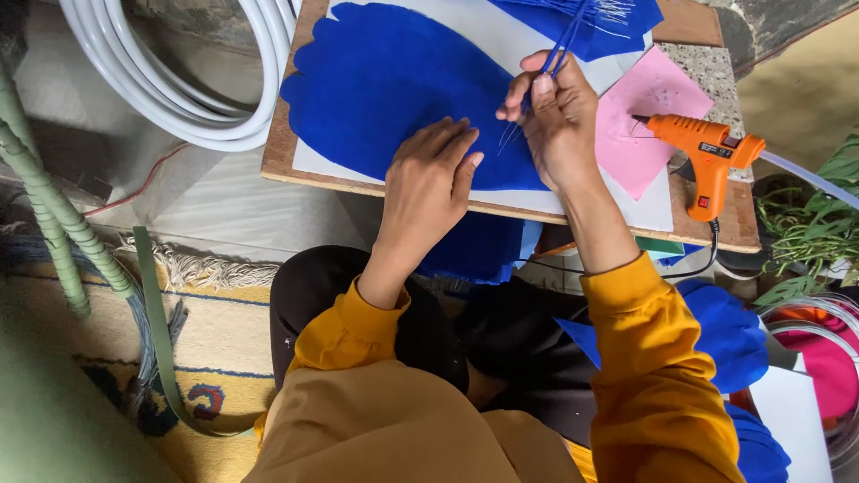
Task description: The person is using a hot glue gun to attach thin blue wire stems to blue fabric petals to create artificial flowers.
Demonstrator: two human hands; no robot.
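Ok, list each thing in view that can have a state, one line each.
Left hand: flat, palm down on the blue sheet.
Right hand: pinched shut on thin blue strands.
Glue gun: standing on the board, unheld, stick loaded, nozzle over the pink paper.
White tubing: coiled.
Blue sheet: lying flat on white paper.

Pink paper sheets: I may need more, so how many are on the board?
1. A single pink paper sheet lies on the wooden board, right of the right hand and under the orange glue gun nozzle. Others may be hidden beneath.
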